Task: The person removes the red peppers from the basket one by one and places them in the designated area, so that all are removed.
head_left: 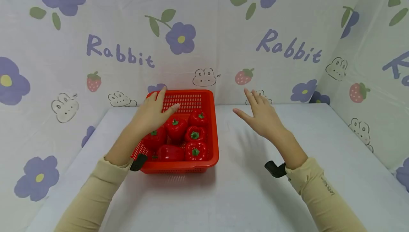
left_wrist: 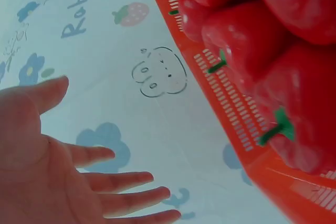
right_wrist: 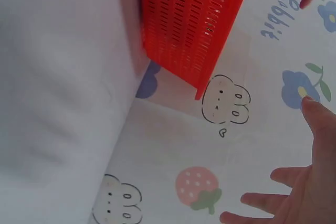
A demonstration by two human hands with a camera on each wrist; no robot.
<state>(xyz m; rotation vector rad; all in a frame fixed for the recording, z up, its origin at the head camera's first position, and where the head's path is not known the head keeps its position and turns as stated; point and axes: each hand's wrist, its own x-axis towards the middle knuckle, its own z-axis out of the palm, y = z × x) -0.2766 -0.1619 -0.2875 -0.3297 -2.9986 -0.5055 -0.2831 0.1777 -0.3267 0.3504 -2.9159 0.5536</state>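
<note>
A red plastic basket (head_left: 213,129) with slotted walls stands on the table, left of the middle in the head view. Several red bell peppers (head_left: 176,128) with green stems lie in it, and the left wrist view shows the peppers (left_wrist: 236,35) up close. My left hand (head_left: 151,114) is held over the basket's left side, fingers spread and holding nothing, covering part of the basket. To the right of the basket my right hand (head_left: 263,116) hovers above the table with its fingers extended, also holding nothing. The right wrist view shows the basket's slotted side wall (right_wrist: 184,24).
A white table (head_left: 236,196) runs beneath both hands. Behind it and along the right hangs a printed cloth (head_left: 217,40) with flowers, rabbits and strawberries, and the basket stands close to the back one. A dark wrist camera (head_left: 275,169) sits at the right cuff.
</note>
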